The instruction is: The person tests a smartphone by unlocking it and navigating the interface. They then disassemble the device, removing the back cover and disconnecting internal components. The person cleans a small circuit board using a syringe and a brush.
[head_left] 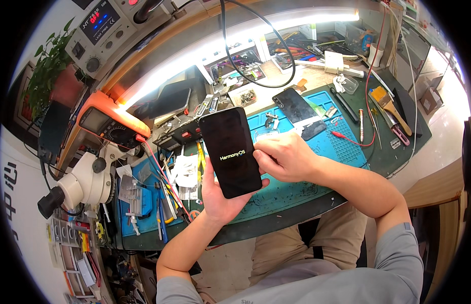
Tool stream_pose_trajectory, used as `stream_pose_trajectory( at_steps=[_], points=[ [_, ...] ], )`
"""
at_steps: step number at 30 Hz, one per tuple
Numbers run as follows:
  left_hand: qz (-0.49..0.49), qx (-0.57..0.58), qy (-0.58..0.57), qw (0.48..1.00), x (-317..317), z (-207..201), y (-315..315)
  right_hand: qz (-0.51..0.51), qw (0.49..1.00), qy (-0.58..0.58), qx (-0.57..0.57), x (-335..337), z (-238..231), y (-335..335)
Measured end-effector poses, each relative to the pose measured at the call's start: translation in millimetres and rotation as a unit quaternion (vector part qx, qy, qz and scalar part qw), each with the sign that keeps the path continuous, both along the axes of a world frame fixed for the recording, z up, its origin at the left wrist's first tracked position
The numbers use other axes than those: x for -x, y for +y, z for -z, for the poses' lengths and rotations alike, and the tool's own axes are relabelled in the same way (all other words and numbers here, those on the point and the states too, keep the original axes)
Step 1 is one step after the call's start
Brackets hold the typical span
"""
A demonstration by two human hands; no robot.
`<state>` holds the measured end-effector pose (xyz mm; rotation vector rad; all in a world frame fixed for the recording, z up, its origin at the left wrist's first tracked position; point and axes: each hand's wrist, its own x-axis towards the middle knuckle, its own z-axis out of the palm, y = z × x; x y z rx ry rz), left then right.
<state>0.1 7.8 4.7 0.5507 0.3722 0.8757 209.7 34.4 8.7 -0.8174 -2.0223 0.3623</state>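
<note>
A black smartphone (229, 175) is held upright over the bench, its dark screen showing a small line of white lettering. My left hand (220, 200) wraps around its lower part from beneath, thumb along the left edge and fingertips at the right edge. Against the phone's right edge rests my right hand (283, 157), its fingers curled and closed there. Beneath both hands spreads a blue work mat (296, 190). Farther back on the mat lie a dark phone back cover (294, 105) and a small metal part (270, 120).
An orange multimeter (111, 121) and a white microscope (83, 185) stand on the left. Tweezers and hand tools (164, 207) lie near them. At the right are a brush (392, 109), a screwdriver (361, 125) and a red probe lead (354, 140). A black cable loop (291, 55) hangs above.
</note>
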Motion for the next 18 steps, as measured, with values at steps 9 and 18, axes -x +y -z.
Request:
stream_pose_trajectory(
  at_steps=[9,18],
  points=[
    [0.003,-0.004,0.002,1.000,-0.2,-0.4,-0.3,0.000,1.000,-0.003,0.002,-0.2,-0.2,0.0],
    [0.001,-0.003,0.003,1.000,-0.8,-1.2,-0.5,0.002,1.000,-0.008,0.002,-0.5,-1.5,-0.4]
  ],
)
